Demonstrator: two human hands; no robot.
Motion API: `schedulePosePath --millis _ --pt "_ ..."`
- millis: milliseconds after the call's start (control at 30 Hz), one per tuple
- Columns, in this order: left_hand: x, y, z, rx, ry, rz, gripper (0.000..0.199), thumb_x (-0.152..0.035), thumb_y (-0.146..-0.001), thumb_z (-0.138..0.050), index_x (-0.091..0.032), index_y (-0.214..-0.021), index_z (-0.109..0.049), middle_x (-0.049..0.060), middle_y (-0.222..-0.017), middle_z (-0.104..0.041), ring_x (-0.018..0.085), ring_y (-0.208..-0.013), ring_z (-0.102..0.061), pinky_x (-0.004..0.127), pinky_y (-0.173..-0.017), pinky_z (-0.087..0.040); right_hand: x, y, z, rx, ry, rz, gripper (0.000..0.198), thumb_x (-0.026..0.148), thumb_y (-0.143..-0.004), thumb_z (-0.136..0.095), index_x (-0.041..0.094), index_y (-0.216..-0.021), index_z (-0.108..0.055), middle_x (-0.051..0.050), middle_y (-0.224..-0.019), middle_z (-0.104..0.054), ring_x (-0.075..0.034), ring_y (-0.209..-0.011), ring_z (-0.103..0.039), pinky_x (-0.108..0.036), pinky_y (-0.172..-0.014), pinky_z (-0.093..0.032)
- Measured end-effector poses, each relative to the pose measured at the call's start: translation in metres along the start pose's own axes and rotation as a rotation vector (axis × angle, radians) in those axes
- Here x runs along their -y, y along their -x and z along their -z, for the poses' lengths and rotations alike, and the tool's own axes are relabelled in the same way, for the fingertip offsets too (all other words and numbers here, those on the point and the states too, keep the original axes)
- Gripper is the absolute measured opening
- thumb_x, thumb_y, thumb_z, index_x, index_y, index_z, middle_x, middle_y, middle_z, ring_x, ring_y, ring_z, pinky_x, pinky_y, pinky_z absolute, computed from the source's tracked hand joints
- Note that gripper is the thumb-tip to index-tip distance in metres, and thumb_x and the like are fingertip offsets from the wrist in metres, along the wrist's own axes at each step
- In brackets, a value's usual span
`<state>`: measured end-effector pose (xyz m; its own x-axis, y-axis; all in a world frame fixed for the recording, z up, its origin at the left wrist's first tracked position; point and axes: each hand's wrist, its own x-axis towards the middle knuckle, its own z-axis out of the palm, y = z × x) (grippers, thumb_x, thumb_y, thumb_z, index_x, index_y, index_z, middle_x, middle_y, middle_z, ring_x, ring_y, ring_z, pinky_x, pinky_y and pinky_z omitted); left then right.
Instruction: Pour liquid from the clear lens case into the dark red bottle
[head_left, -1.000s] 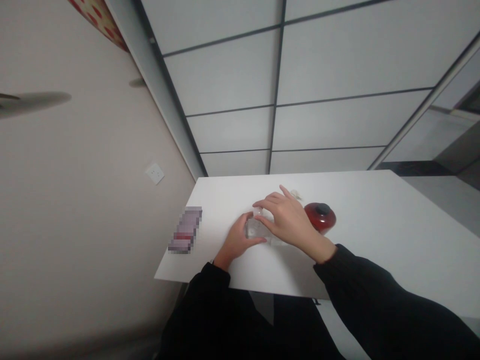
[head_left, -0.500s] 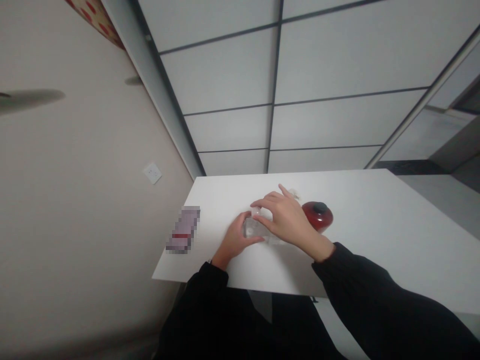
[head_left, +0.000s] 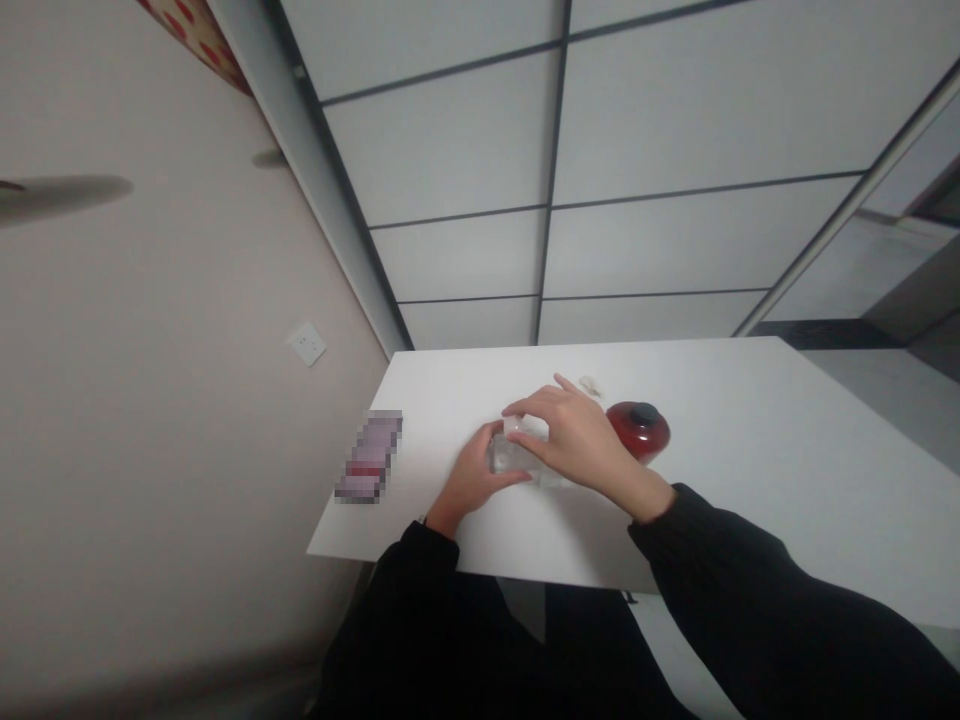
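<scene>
My left hand [head_left: 474, 472] is curved around the left side of a clear container [head_left: 507, 458] on the white table [head_left: 712, 400]. Its thumb lies along the near side, its fingers along the far side. Above the container, my right hand [head_left: 574, 430] pinches a small whitish, translucent piece [head_left: 514, 425] between thumb and fingers. Whether that piece touches the container is unclear. The right hand covers part of the container, whose clear edge shows below the palm. Just right of this hand stands a round, shiny red pot-like object [head_left: 637, 436] with a black top.
A small crumpled pale scrap [head_left: 590, 386] lies behind my right hand. At the table's left edge is a blurred-out purple item [head_left: 370, 455] with a red band. A wall with a socket [head_left: 307, 343] rises on the left, and white panels [head_left: 465, 250] stand behind the table.
My right hand has shifted very slightly, and more of the pale scrap shows behind it. Both hands keep the same hold. The whole view has moved a little.
</scene>
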<state>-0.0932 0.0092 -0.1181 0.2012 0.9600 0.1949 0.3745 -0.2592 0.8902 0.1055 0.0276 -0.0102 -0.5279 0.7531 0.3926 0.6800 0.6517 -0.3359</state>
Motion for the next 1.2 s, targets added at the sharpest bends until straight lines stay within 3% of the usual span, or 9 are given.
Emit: schedulePosePath --millis 667,833,1200 --pt "0.001 0.002 0.0 0.002 0.021 -0.015 0.08 -0.048 -0.07 -0.096 -0.021 -0.135 -0.058 0.014 -0.141 -0.064 0.036 -0.134 -0.059 0.055 -0.118 -0.043 -0.012 0.002 0.01 -0.059 -0.032 -0.061 0.021 0.033 -0.095 -0.071 0.024 -0.114 -0.075 -0.003 -0.107 -0.079 -0.025 -0.101 -0.072 -0.059 -0.123 -0.038" --pt "0.002 0.002 0.0 -0.008 0.009 -0.004 0.081 -0.047 -0.069 -0.096 -0.022 -0.136 -0.058 0.014 -0.142 -0.064 0.037 -0.135 -0.059 0.056 -0.119 -0.042 -0.009 0.002 0.011 -0.062 0.01 -0.015 0.02 0.033 -0.096 -0.069 0.023 -0.112 -0.076 -0.007 -0.105 -0.079 -0.026 -0.1 -0.072 -0.049 -0.111 -0.05" --pt "0.004 0.002 0.0 0.001 -0.001 -0.007 0.082 -0.05 -0.069 -0.096 -0.021 -0.135 -0.059 0.014 -0.141 -0.065 0.037 -0.134 -0.06 0.057 -0.119 -0.042 -0.009 0.001 0.013 -0.004 -0.008 -0.101 0.019 0.032 -0.095 -0.072 0.025 -0.112 -0.076 -0.005 -0.106 -0.078 -0.026 -0.102 -0.071 -0.041 -0.092 -0.053"
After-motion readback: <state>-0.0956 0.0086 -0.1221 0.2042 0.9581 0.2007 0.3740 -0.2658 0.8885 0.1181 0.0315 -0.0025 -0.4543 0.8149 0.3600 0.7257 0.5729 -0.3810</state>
